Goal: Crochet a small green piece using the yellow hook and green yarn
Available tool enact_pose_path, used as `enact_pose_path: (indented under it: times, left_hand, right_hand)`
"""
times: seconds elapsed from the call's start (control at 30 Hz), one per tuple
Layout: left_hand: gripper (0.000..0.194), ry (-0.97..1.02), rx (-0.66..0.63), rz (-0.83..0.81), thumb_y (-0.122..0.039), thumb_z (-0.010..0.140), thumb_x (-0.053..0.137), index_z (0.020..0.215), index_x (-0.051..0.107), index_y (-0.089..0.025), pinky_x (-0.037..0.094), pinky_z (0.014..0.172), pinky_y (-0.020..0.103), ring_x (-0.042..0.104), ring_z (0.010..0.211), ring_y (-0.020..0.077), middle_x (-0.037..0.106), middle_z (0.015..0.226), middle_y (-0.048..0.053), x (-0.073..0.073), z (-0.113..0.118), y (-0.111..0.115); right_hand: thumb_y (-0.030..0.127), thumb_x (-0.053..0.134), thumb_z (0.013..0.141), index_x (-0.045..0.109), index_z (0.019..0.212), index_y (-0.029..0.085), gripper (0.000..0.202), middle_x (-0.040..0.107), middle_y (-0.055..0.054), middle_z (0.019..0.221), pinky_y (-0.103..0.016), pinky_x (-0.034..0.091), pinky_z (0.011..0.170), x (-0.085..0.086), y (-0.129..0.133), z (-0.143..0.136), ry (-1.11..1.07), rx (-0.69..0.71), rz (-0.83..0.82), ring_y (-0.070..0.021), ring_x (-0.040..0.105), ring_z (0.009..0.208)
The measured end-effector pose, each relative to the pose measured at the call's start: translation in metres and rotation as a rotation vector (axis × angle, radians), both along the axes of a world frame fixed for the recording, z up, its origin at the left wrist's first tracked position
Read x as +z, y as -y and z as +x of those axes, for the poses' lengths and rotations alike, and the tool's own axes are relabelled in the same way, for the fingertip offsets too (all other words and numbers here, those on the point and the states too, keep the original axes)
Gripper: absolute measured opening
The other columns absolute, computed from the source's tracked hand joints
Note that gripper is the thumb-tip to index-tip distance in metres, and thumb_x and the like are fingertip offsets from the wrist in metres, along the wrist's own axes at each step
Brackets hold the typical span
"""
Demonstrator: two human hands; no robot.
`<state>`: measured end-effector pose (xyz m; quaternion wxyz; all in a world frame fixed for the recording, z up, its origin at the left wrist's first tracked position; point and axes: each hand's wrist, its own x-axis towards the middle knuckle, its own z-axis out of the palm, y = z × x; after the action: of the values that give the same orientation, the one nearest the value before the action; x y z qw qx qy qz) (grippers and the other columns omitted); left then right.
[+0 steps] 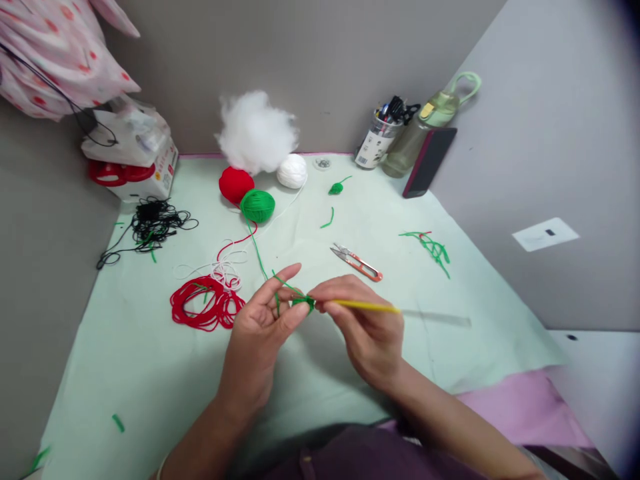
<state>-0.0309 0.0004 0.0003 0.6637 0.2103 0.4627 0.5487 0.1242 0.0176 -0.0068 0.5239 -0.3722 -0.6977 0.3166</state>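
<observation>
My left hand (270,310) pinches a small green crochet piece (303,304) between thumb and fingers. Green yarn (258,252) runs over its raised index finger from the green yarn ball (258,205) behind. My right hand (367,320) grips a crochet hook by its yellow handle (367,306); the hook's tip meets the green piece, hidden among the fingers. Beyond my right hand lie orange-handled thread snips (357,261). Left of my hands is a loose coil of red yarn (193,303), with tangled white yarn (227,272) at its upper edge.
A red ball (236,185), white ball (292,171) and fluffy stuffing (257,130) sit at the back. Tangled black yarn (157,220) lies left. A pen cup (375,143), bottle (407,140) and phone (430,163) stand back right. Green scraps (435,250) lie on the right.
</observation>
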Motion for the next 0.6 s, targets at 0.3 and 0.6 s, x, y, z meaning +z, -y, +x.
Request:
enact_pose_path:
  times: [0.3, 0.6]
  left_hand:
    - [0.036, 0.266, -0.127, -0.078, -0.021, 0.081, 0.085, 0.116, 0.083, -0.017, 0.036, 0.055, 0.015, 0.024, 0.054, 0.0027, 0.05, 0.071, -0.006, 0.0, -0.008, -0.004]
    - [0.032, -0.037, -0.106, 0.006, -0.03, 0.082, 0.086, 0.113, 0.083, -0.031, 0.043, 0.072, 0.021, 0.054, 0.08, 0.0115, 0.07, 0.09, 0.0, -0.003, -0.004, 0.0]
  right_hand:
    - [0.021, 0.063, 0.103, 0.08, 0.107, 0.026, 0.018, 0.076, -0.004, 0.089, -0.034, 0.061, 0.07, 0.006, -0.004, 0.006, -0.15, -0.021, -0.062, -0.018, 0.071, 0.077]
    - [0.035, 0.07, 0.1, 0.083, 0.097, 0.026, 0.016, 0.077, -0.005, 0.091, -0.031, 0.057, 0.069, 0.002, -0.012, -0.001, -0.31, 0.146, -0.34, -0.0161, 0.065, 0.076]
